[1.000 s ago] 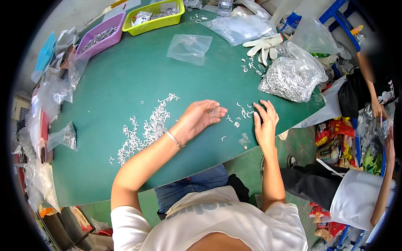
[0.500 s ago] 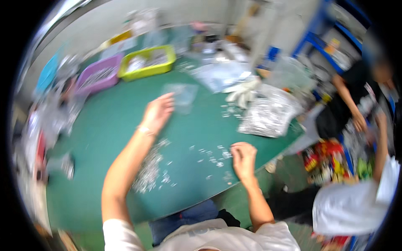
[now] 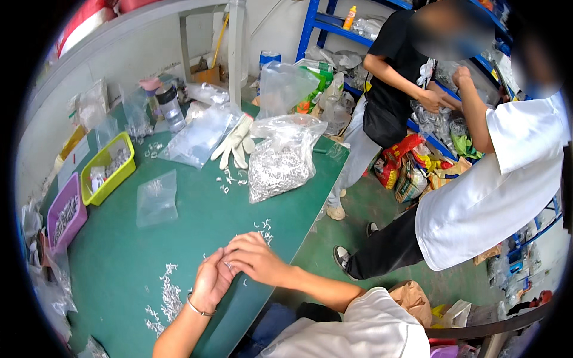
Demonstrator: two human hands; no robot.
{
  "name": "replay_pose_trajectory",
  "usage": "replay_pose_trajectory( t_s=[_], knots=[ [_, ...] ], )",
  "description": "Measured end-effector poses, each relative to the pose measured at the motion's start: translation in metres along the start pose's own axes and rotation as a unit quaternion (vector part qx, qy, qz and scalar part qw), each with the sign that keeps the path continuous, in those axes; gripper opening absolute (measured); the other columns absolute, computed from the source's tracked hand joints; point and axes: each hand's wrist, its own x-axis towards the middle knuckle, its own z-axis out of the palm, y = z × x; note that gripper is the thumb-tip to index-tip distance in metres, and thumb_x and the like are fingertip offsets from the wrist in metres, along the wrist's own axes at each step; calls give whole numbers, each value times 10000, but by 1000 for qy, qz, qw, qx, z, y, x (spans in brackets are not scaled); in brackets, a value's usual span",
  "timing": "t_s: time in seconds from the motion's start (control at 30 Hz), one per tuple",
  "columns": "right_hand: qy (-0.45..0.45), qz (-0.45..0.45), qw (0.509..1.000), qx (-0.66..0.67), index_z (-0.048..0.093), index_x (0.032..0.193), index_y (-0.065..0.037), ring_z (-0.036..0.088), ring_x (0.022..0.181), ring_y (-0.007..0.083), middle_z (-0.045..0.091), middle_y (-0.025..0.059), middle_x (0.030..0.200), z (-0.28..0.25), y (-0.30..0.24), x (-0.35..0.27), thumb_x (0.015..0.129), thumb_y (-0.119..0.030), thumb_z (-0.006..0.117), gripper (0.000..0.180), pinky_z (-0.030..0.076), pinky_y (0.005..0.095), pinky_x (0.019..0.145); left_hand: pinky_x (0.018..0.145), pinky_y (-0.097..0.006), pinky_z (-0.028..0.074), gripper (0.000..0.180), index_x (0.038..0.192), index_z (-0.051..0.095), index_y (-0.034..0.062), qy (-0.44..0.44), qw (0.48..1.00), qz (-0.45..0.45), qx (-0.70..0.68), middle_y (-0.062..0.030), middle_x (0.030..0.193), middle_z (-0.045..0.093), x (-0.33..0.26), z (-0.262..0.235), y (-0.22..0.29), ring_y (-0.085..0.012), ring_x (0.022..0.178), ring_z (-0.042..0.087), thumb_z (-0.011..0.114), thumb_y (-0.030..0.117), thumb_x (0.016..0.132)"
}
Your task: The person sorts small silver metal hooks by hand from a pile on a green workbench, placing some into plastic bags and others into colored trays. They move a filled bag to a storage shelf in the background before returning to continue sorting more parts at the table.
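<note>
My left hand (image 3: 213, 279) and my right hand (image 3: 258, 258) meet above the near edge of the green table. The left is cupped with its palm turned up, and the right curls its fingers over that palm. Between them a few small silvery bits show, mostly hidden by the fingers. A heap of small curved silver metal pieces (image 3: 171, 297) lies to the left of my left wrist. More loose metal pieces (image 3: 264, 230) are just beyond my right hand. Farther off, a flat clear plastic bag (image 3: 157, 203) rests on the table (image 3: 119, 250), with some pieces inside.
A large clear bag full of metal pieces (image 3: 280, 170) stands beyond my hands, beside white gloves (image 3: 234, 143). At the left are a yellow-green basket (image 3: 127, 170) and a purple basket (image 3: 80, 224). Two people (image 3: 477, 185) stand right of the table by blue shelves (image 3: 340, 30).
My view has swung to the right. My left hand has left the flat clear bag and come back to meet my right hand near the table edge.
</note>
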Motion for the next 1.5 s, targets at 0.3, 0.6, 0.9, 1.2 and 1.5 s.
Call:
replay_pose_trajectory(
  t_s=[0.3,0.6,0.9,1.2,1.5],
  knots=[
    [22,177,966,-190,674,927,-16,585,995,282,653,119,992,-50,33,-39,826,-25,617,116,428,361,898,563,-233,391,230,1148,575,-4,172,921,116,331,17,752,528,-42,-18,6,-76,646,464,528,68,935],
    [-112,102,956,-252,606,1139,10,478,1204,327,528,161,1262,-28,40,-26,819,-92,656,339,362,456,991,576,-415,435,212,1000,607,7,238,572,345,705,-155,678,548,-9,-38,0,-338,594,525,674,91,817],
    [8,139,977,-159,660,1050,-16,549,1035,290,614,121,1084,-35,49,-29,810,-31,639,242,396,386,911,592,-400,460,204,1020,620,34,214,583,339,707,-144,744,588,-5,-33,0,-315,625,564,654,96,829],
    [-16,82,981,-175,681,860,-50,550,982,269,629,78,1003,-16,68,-2,730,-41,714,135,376,372,875,530,-336,403,200,1041,631,32,141,697,244,659,-97,633,506,-12,-8,-10,-186,531,470,633,111,857],
    [-43,55,979,-193,689,875,-60,533,1031,265,608,74,1090,-6,70,6,728,-55,715,150,343,412,918,462,-215,287,209,1100,602,24,44,918,66,390,59,623,417,-8,0,-22,-35,535,341,493,152,976]
  ],
)
